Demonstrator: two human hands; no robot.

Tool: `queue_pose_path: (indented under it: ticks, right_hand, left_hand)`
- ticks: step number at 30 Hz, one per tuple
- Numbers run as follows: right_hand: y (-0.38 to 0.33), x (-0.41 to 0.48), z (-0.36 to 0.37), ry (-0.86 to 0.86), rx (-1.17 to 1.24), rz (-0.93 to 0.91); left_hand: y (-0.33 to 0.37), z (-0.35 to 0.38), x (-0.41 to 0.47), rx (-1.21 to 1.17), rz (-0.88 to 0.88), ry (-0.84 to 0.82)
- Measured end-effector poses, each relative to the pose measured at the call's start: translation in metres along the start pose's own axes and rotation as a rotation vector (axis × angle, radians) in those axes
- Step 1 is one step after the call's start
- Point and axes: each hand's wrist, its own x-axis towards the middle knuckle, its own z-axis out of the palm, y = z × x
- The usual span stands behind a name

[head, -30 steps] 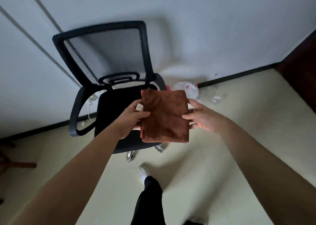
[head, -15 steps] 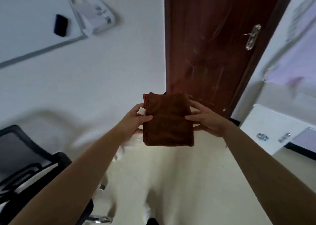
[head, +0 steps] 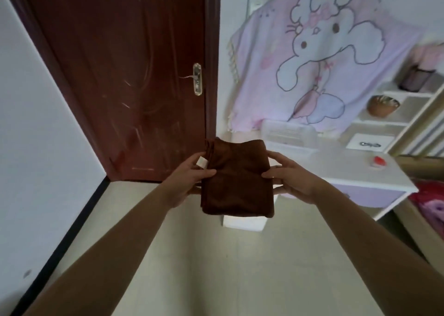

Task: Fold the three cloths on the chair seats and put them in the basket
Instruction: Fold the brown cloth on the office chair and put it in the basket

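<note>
- Brown cloth [head: 236, 181]: folded into a thick rectangle w/ stacked layers showing at top-left edge, small white tag at that corner; held in mid-air above pale floor [head: 216, 267], in front of the dark red door [head: 125, 75].
- Left hand [head: 189, 179] grips the cloth's left edge, thumb on top by the tag, fingers under.
- Right hand [head: 290, 179] grips the right edge same way, thumb on top.
- White basket [head: 288, 133] sits on the white desk [head: 355, 171] just past the cloth; blurred, contents can't tell.
- White box [head: 243, 223] on floor mostly hidden behind cloth.
- Pink cartoon blanket [head: 312, 59] on wall; shelf items at right blurry, cut off by frame edge.
</note>
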Motion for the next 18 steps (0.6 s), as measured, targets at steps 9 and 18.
queue_pose_path:
  ticks: [9, 18]
  right_hand:
    - [0.003, 0.023, -0.151, 0.312, 0.097, 0.012]
    - [0.034, 0.129, -0.27, 0.342, 0.145, 0.073]
  left_hand:
    - [0.029, 0.108, 0.177, 0.075, -0.074, -0.284]
    - [0.008, 0.166, 0.34, 0.193, -0.183, -0.247]
